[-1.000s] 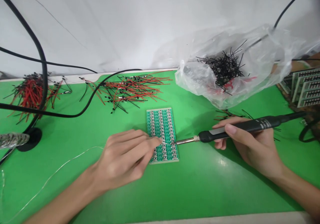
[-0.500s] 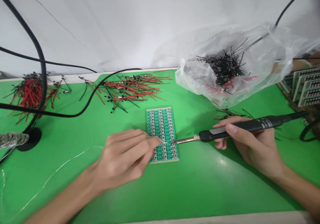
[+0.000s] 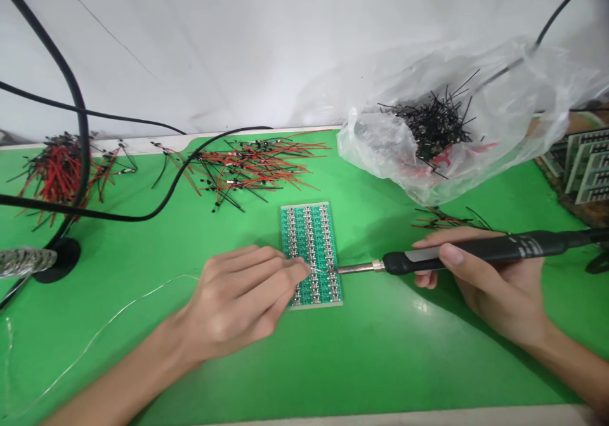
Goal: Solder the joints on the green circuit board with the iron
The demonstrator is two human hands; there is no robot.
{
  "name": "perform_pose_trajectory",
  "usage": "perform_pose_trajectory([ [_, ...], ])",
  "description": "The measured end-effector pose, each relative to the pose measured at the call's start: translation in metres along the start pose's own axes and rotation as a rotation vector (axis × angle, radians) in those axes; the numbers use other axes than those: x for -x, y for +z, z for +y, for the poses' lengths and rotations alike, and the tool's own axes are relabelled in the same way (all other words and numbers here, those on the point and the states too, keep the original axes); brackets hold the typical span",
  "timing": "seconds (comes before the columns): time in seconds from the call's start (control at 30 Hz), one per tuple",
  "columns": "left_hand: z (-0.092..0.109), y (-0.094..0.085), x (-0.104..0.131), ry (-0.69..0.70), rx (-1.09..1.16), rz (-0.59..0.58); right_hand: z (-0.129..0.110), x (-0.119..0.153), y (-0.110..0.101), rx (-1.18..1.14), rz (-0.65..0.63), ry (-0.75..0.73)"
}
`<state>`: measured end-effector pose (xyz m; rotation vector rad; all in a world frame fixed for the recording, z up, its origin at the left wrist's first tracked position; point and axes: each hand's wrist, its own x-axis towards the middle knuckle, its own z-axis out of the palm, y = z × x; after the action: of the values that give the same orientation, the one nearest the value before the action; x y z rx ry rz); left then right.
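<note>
A green circuit board with three columns of small metal parts lies on the green mat. My left hand covers its lower left part, fingers pinched on a thin solder wire whose short end points right over the board. The rest of that wire trails off to the lower left. In my right hand is a black soldering iron, gripped like a pen. Its metal tip reaches the board's right column, close to the wire's end.
Piles of red and black wired parts lie at the back and far left. A plastic bag of black pieces stands back right, beside stacked boards. Black cables cross the left; a foil-wrapped stand is below them.
The whole view has shifted slightly. Both hands keep nearly the same places over the board, with the iron's tip still at the right column.
</note>
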<state>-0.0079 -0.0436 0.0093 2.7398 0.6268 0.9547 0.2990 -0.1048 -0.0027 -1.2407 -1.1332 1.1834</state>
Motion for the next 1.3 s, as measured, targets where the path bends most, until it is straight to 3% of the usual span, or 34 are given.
perform_pose_trajectory([
  [0.5, 0.000, -0.002, 0.002, 0.031, -0.043, -0.029, -0.004, 0.005, 0.000, 0.181, 0.047, -0.094],
  [0.87, 0.005, -0.007, 0.019, 0.122, -0.158, -0.172, -0.006, 0.005, -0.001, 0.216, 0.020, -0.104],
  [1.03, 0.012, -0.015, 0.001, 0.173, -0.135, -0.282, -0.007, 0.005, 0.000, 0.192, 0.005, -0.087],
  [1.13, 0.015, -0.022, -0.012, 0.216, -0.092, -0.270, -0.007, 0.006, 0.001, 0.155, 0.003, -0.072],
  [1.3, 0.018, -0.029, -0.011, 0.217, -0.093, -0.315, -0.007, 0.006, 0.003, 0.116, 0.011, -0.059],
])
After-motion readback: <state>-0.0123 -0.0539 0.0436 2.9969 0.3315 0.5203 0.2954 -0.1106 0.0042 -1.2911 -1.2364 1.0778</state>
